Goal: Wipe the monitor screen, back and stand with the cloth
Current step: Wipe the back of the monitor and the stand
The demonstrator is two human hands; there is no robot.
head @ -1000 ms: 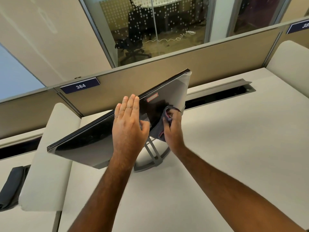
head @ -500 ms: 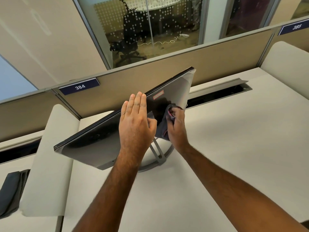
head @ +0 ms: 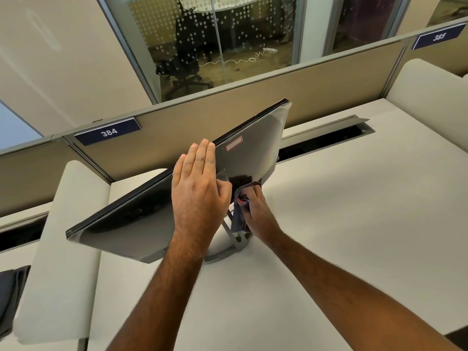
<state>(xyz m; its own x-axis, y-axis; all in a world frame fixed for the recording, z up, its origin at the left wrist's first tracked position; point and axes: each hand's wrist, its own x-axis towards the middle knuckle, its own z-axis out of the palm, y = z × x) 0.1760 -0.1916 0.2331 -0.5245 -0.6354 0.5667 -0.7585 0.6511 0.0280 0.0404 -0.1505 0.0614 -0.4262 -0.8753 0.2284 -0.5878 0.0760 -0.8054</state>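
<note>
A flat monitor (head: 131, 224) stands on the white desk with its grey back toward me, tilted so its top edge runs from lower left to upper right. My left hand (head: 200, 188) lies flat on the back near the top edge, fingers straight. My right hand (head: 255, 209) grips a dark grey cloth (head: 239, 219) with a red trim, held against the lower middle of the back, just above the silver stand (head: 238, 243). The screen side faces away and is hidden.
A beige partition (head: 329, 92) with labels 384 and 385 runs behind the desk (head: 354, 224). An open cable slot (head: 329, 138) lies to the right of the monitor. White padded dividers (head: 63, 249) flank the desk; a folded dark cloth (head: 10, 295) lies at far left.
My right hand has slid the cloth down the monitor's back toward the stand. My left hand stays flat near the top edge.
</note>
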